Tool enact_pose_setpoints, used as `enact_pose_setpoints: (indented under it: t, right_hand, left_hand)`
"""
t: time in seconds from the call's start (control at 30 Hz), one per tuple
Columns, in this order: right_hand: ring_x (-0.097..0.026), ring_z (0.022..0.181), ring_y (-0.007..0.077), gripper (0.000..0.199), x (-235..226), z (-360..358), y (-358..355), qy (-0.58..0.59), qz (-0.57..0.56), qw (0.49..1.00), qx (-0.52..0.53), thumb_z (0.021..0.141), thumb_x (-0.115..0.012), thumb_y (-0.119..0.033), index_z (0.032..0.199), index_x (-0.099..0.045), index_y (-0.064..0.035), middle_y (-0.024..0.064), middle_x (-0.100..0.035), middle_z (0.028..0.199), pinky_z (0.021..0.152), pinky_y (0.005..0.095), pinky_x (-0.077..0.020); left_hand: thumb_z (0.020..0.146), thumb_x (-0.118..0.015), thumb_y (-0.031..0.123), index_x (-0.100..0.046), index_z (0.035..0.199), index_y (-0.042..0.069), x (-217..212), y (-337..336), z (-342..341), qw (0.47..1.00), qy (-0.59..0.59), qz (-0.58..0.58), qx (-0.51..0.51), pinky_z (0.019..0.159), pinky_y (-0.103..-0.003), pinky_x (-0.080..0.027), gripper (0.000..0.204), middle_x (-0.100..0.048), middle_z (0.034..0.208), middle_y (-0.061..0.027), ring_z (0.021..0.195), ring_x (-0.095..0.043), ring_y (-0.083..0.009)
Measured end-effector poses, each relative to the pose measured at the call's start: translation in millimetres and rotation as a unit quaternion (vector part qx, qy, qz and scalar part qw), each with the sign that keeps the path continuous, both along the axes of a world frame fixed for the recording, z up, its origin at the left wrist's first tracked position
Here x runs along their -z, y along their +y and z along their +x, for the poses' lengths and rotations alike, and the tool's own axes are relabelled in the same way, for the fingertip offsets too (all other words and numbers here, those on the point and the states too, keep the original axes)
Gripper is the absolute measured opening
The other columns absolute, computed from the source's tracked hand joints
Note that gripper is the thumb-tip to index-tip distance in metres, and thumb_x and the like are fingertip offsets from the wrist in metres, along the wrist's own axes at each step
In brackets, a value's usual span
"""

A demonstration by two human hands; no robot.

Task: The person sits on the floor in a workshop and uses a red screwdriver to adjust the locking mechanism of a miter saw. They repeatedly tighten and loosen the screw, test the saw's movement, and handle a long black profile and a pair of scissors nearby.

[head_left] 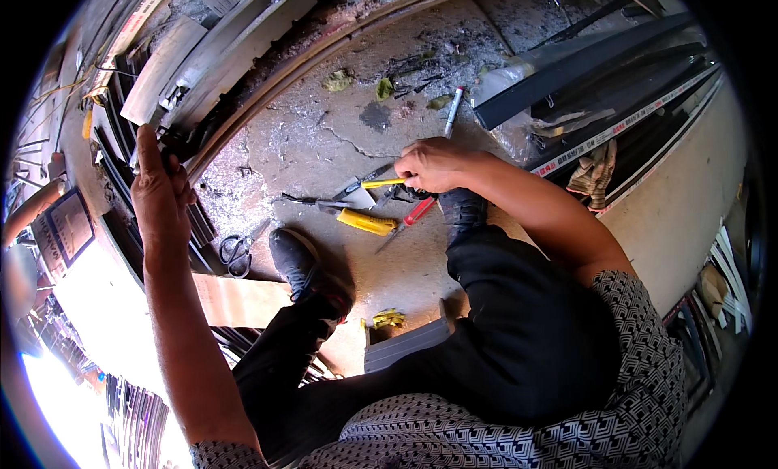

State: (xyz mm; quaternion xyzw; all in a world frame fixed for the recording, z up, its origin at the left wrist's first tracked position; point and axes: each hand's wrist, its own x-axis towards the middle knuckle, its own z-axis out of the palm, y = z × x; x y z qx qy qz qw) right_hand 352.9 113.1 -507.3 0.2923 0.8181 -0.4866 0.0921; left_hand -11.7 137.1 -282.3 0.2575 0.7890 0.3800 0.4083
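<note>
My right hand (433,165) is low over the concrete floor, its fingers closed on the end of a slim yellow tool (384,182); the tool's kind is unclear. Under and beside it lie a yellow-handled cutter (366,221), a red-handled screwdriver (419,212) and some dark tools partly hidden by the hand. My left hand (162,185) is raised at the left, against the dark end of a pale metal profile (207,80). Its index finger points up along the profile while the other fingers curl round something dark that I cannot make out.
Black-handled scissors (237,254) lie left of my shoe (293,258). A white marker (455,111) rests beyond my right hand. Long dark profiles (583,68) and a work glove (594,175) are at the right. Another person's arm (32,211) shows at the far left.
</note>
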Motion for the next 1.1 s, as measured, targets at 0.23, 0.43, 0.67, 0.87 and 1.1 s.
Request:
enact_pose_setpoints:
  t: [0.23,0.43,0.67,0.87,1.1]
  right_hand:
    - [-0.066,0.11,0.0332,0.032,3.5,4.5,49.3,-0.031,0.185,0.971,0.146,0.099,-0.067,-0.03,0.126,-0.064,-0.0132,0.0159,-0.063,0.126,0.089,0.0479,-0.0557]
    - [-0.052,0.138,0.0363,0.079,17.0,21.8,100.4,-0.168,0.267,0.934,0.166,0.092,-0.077,-0.023,0.159,-0.035,-0.0176,0.0184,-0.041,0.156,0.111,0.0464,-0.0492]
    - [-0.05,0.14,0.0382,0.075,23.9,17.1,116.9,-0.159,0.218,0.955,0.12,0.092,-0.077,-0.021,0.157,-0.04,-0.0194,0.0189,-0.038,0.16,0.112,0.0447,-0.0487]
    - [-0.058,0.131,0.0393,0.061,47.7,29.7,118.6,-0.108,0.252,0.952,0.133,0.095,-0.071,-0.017,0.152,-0.049,-0.0218,0.0189,-0.046,0.156,0.107,0.046,-0.052]
    - [-0.064,0.122,0.0377,0.054,29.4,19.6,120.6,-0.146,0.264,0.951,0.065,0.094,-0.066,-0.01,0.146,-0.054,-0.0185,0.0175,-0.056,0.147,0.101,0.0467,-0.0554]
  left_hand:
    - [0.094,-0.065,0.07,-0.056,0.077,0.019,-3.0,2.1,10.4,0.999,0.023,0.009,-0.022,0.048,-0.025,-0.029,0.054,-0.039,0.056,0.0074,0.048,-0.035,-0.0049]
    - [0.094,-0.065,0.069,-0.056,0.077,0.02,-4.8,2.5,13.7,1.0,0.02,0.014,-0.017,0.048,-0.024,-0.028,0.053,-0.04,0.056,0.008,0.048,-0.036,-0.0036]
    - [0.098,-0.064,0.063,-0.063,0.099,0.023,-1.8,-0.5,5.4,1.0,-0.001,0.021,-0.015,0.047,-0.023,-0.03,0.041,-0.044,0.064,0.0102,0.05,-0.038,-0.0017]
    - [0.099,-0.063,0.06,-0.066,0.115,0.024,-0.5,2.0,3.0,0.999,-0.016,0.018,-0.025,0.047,-0.022,-0.031,0.039,-0.046,0.068,0.0114,0.05,-0.039,-0.0007]
    - [0.1,-0.063,0.059,-0.065,0.11,0.023,-1.1,0.0,-3.3,1.0,-0.016,0.001,-0.012,0.045,-0.022,-0.03,0.037,-0.047,0.067,0.011,0.05,-0.04,-0.001]
